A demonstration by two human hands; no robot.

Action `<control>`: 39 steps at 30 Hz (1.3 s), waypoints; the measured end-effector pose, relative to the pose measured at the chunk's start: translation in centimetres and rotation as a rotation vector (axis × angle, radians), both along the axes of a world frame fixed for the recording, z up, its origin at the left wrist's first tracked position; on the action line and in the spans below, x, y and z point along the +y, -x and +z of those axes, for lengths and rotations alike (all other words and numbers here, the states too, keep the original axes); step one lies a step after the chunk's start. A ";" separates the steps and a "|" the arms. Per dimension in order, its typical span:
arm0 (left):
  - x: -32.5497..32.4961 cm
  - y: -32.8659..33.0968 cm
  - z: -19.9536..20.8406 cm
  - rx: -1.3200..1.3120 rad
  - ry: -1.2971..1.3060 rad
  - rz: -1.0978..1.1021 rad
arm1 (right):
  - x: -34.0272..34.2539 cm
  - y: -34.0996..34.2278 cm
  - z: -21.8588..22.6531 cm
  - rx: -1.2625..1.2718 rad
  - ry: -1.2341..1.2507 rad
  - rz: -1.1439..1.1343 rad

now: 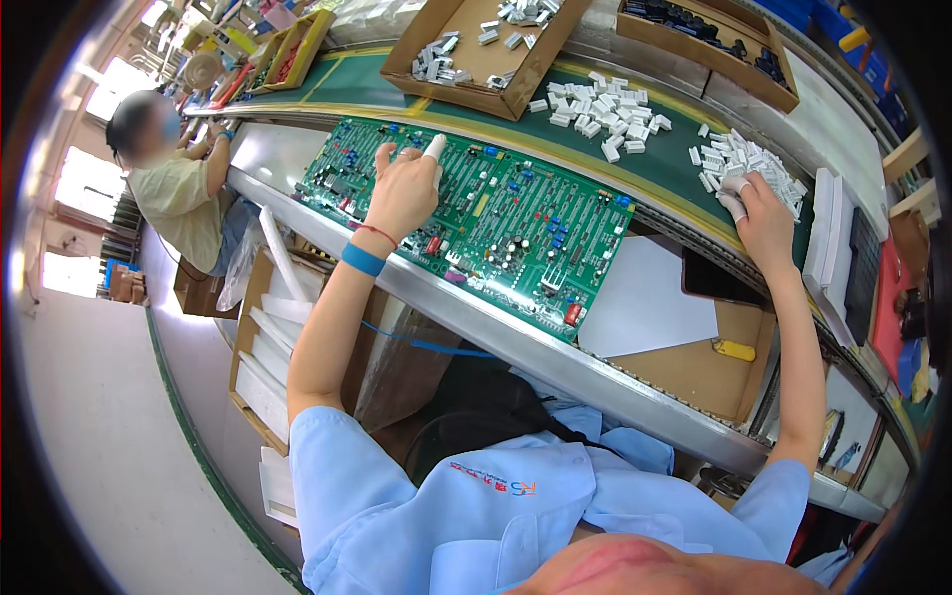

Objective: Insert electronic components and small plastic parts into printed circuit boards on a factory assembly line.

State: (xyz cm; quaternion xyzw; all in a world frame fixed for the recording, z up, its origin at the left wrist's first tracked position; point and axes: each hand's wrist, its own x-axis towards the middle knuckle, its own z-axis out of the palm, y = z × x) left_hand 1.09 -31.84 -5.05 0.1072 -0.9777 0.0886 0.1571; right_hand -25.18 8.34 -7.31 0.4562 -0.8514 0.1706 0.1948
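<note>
A large green circuit board (486,213), filled with small electronic parts, rests on the metal rails of the bench. Over its far left part is my left hand (407,193), fingers apart, at least one tip in a white finger cot; nothing shows between them. A blue band is on that wrist. Farther right, my right hand (762,220) reaches to the near edge of a heap of small white rectangular parts (749,164). Its cot-covered fingertips are drawn together there, and whatever they pinch is hidden. Another loose heap of such white parts (605,111) lies on the green belt.
Behind the board, a cardboard tray (451,25) holds more white parts; another tray (714,45) holds black ones. Below the rails lie a white sheet (645,297) and a yellow-handled tool (734,349). At far left a co-worker (178,198) sits by the line.
</note>
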 end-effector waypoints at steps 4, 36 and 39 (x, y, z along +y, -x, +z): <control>0.7 0.4 0.1 -0.041 -0.033 -0.028 | 0.9 0.7 -0.9 0.128 0.007 0.035; 20.2 17.8 3.2 0.157 -0.079 -0.853 | 6.9 -0.9 1.7 -0.356 0.370 -0.019; 21.3 20.7 3.5 -0.078 -0.020 -0.873 | 5.9 -3.6 4.0 -0.234 0.115 -0.031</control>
